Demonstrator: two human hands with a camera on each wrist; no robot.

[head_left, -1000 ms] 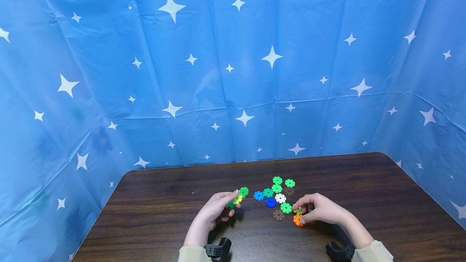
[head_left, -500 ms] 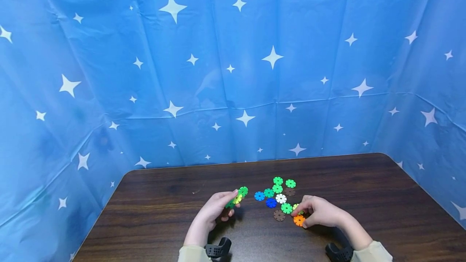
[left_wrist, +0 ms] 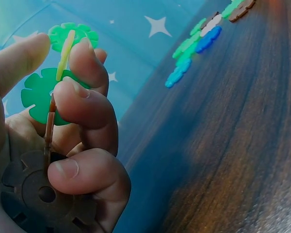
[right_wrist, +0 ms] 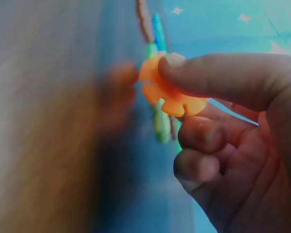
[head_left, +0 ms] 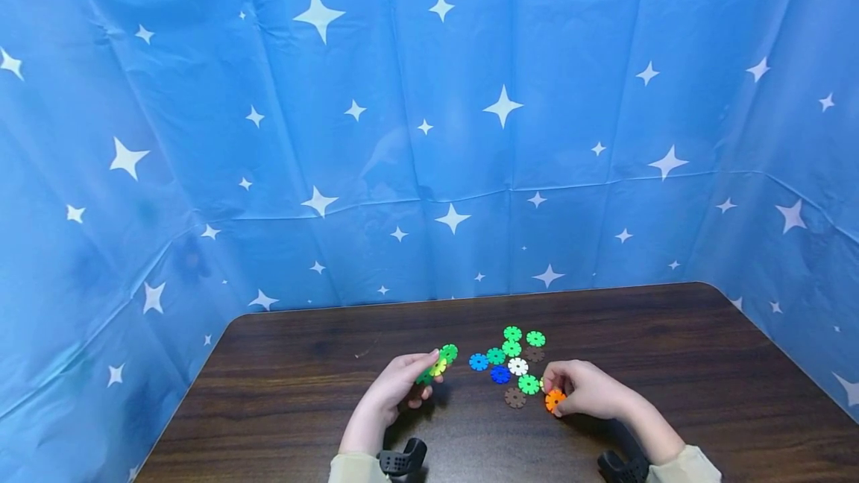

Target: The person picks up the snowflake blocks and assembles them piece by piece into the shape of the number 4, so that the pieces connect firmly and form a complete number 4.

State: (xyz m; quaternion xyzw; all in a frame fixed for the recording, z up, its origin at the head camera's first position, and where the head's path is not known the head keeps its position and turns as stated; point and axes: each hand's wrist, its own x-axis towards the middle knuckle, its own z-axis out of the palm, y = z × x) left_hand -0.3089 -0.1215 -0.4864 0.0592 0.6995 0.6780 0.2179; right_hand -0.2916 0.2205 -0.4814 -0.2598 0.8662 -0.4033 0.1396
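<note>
My left hand (head_left: 401,386) grips a chain of notched plastic discs slotted edge to edge. The left wrist view shows its light green disc (left_wrist: 82,36), yellow disc (left_wrist: 64,56), darker green disc (left_wrist: 39,94), a thin brown disc seen edge-on (left_wrist: 49,131) and a dark brown disc (left_wrist: 26,182) low in the palm. Between thumb and fingers, my right hand (head_left: 593,391) pinches an orange notched disc (head_left: 555,401), close over the table. Behind the right fingers, a yellow disc is mostly hidden in the head view. Just left of that hand lies a green disc (head_left: 529,384).
Loose discs lie flat between the hands: a white one (head_left: 518,367), a dark blue one (head_left: 500,374), a light blue one (head_left: 479,362), a brown one (head_left: 515,398) and several green ones. The dark wooden table (head_left: 288,393) meets a blue star-patterned cloth (head_left: 403,133) behind.
My right hand first reaches over the orange disc on the table, then pinches it and shifts it slightly up and right. The left hand keeps its place with the chain.
</note>
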